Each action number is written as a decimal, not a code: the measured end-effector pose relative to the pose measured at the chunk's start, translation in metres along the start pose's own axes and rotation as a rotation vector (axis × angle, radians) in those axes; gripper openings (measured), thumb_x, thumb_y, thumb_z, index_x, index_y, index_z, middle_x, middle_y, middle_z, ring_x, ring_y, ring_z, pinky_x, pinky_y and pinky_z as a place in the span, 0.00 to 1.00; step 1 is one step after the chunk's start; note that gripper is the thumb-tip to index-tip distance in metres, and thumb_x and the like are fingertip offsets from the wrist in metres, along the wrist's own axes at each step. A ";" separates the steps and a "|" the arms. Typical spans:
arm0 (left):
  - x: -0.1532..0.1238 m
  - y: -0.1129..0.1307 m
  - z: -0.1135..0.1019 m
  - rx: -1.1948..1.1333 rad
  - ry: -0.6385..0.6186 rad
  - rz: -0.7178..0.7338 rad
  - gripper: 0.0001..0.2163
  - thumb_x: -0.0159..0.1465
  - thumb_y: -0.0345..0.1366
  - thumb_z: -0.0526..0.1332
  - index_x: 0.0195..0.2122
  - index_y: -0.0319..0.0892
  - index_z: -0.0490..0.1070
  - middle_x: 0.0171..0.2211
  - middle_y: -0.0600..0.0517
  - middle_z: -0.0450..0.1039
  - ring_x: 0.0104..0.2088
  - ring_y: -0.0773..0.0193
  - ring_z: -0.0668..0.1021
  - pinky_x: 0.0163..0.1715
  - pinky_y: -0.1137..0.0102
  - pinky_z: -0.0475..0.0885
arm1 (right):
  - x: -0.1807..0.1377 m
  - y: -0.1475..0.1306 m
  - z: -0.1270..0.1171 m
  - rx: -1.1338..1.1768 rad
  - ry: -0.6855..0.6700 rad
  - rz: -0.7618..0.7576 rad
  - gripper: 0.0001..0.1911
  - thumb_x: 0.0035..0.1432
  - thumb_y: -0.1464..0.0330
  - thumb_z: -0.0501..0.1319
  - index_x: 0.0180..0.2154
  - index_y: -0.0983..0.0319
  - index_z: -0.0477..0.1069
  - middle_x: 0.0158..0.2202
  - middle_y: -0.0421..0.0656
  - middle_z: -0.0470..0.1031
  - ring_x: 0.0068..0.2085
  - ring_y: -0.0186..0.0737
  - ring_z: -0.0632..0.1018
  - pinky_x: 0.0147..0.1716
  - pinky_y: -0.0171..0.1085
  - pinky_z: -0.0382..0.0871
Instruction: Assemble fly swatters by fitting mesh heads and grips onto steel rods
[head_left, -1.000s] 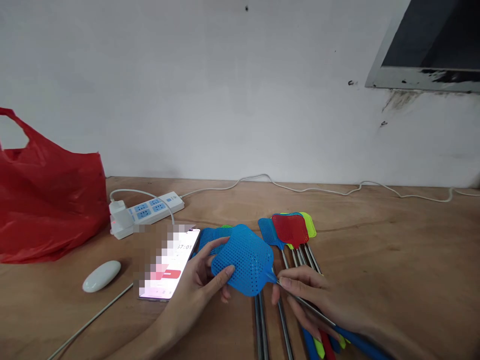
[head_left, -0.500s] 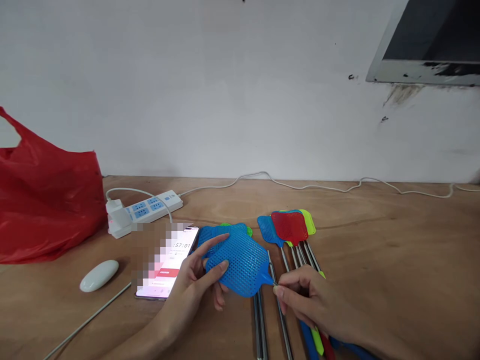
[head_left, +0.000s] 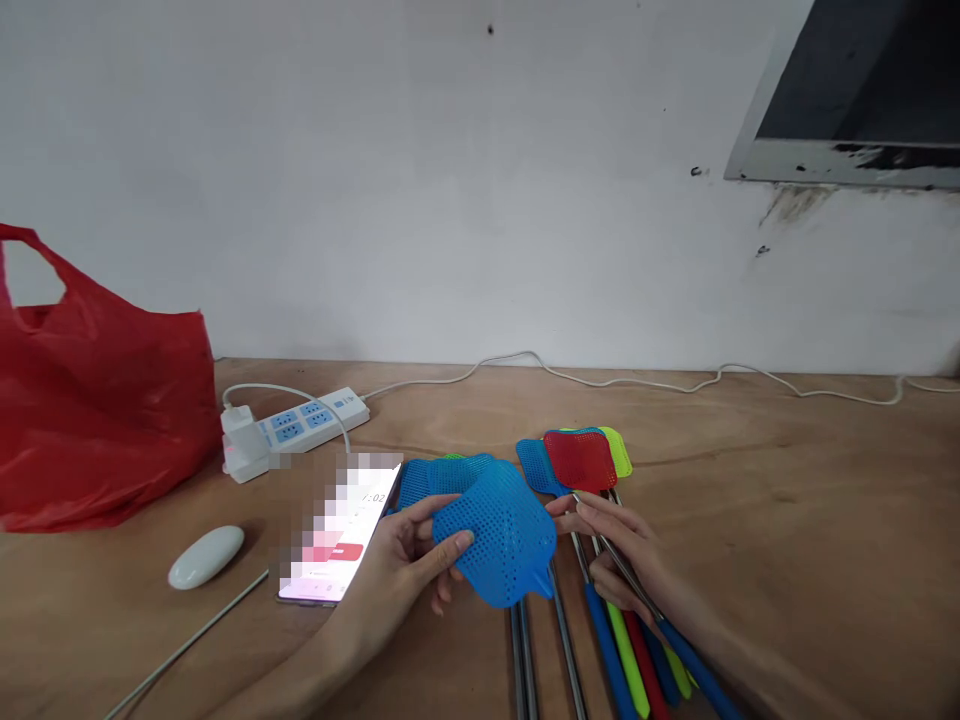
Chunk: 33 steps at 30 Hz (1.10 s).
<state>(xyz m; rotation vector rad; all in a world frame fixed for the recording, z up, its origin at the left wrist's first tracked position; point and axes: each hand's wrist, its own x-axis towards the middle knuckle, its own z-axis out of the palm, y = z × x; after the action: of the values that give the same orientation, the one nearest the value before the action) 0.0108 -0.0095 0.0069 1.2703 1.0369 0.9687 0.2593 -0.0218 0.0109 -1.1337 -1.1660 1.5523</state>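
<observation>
Fingers of the left hand are closed on a blue perforated plastic swatter head at lower centre, some hidden behind it. Apart from it, at lower right, the right hand pinches a slim silver metal rod with a blue handle, cut off by the bottom edge. Pixel blocks mask part of a lit rectangular phone, lower left.

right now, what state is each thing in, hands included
left hand: closed on the blue mesh head
blue mesh head: held, apart from the rod
right hand: closed on the rod
rod: held, tip bare
red mesh head: overlapping others
phone: screen lit
power strip: some sockets free
white adapter: plugged in
red bag: standing upright
</observation>
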 end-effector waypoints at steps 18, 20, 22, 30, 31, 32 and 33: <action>-0.006 0.003 -0.001 -0.004 -0.048 0.133 0.25 0.66 0.48 0.61 0.62 0.50 0.58 0.36 0.53 0.70 0.24 0.67 0.75 0.18 0.74 0.74 | 0.006 0.011 -0.009 0.052 -0.033 0.008 0.27 0.55 0.48 0.63 0.40 0.65 0.82 0.07 0.33 0.61 0.08 0.24 0.53 0.11 0.31 0.42; -0.008 0.002 0.001 0.044 -0.097 0.103 0.23 0.65 0.48 0.63 0.59 0.49 0.64 0.35 0.53 0.71 0.27 0.64 0.76 0.18 0.73 0.75 | 0.004 0.008 -0.006 0.068 -0.039 0.004 0.26 0.55 0.49 0.63 0.41 0.64 0.82 0.14 0.39 0.73 0.08 0.23 0.54 0.11 0.31 0.42; -0.009 0.001 0.001 0.106 -0.123 0.087 0.19 0.65 0.48 0.63 0.53 0.46 0.71 0.28 0.54 0.69 0.28 0.63 0.75 0.20 0.73 0.76 | 0.002 0.005 -0.003 0.057 -0.074 0.021 0.24 0.56 0.50 0.63 0.42 0.63 0.81 0.29 0.49 0.83 0.08 0.21 0.56 0.11 0.31 0.42; 0.001 0.006 -0.015 0.301 0.136 0.217 0.17 0.65 0.46 0.61 0.50 0.43 0.74 0.28 0.53 0.70 0.26 0.62 0.75 0.22 0.71 0.73 | -0.001 -0.004 -0.003 0.022 -0.008 0.041 0.24 0.56 0.50 0.62 0.39 0.64 0.81 0.47 0.56 0.81 0.09 0.18 0.58 0.11 0.30 0.42; 0.002 0.007 -0.017 0.384 0.173 0.249 0.16 0.65 0.46 0.60 0.50 0.44 0.74 0.30 0.52 0.70 0.26 0.62 0.75 0.23 0.70 0.73 | 0.000 -0.004 -0.004 0.010 0.007 0.036 0.25 0.55 0.50 0.62 0.39 0.64 0.82 0.47 0.56 0.81 0.09 0.18 0.58 0.11 0.30 0.42; 0.004 0.007 -0.020 0.490 0.208 0.286 0.16 0.66 0.45 0.59 0.51 0.45 0.74 0.32 0.51 0.70 0.27 0.62 0.75 0.24 0.69 0.73 | 0.000 -0.004 -0.005 0.003 0.013 0.034 0.25 0.55 0.50 0.62 0.39 0.64 0.82 0.46 0.56 0.82 0.09 0.19 0.58 0.11 0.30 0.43; 0.005 0.006 -0.022 0.613 0.244 0.325 0.16 0.67 0.44 0.58 0.52 0.45 0.73 0.35 0.50 0.70 0.27 0.62 0.75 0.26 0.68 0.73 | 0.000 -0.003 -0.006 0.000 0.012 0.033 0.25 0.56 0.50 0.62 0.39 0.64 0.81 0.46 0.55 0.82 0.09 0.19 0.58 0.11 0.30 0.43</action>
<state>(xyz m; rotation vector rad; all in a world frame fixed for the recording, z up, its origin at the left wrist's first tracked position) -0.0093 0.0012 0.0126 1.9019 1.4110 1.1128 0.2656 -0.0197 0.0128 -1.1661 -1.1448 1.5680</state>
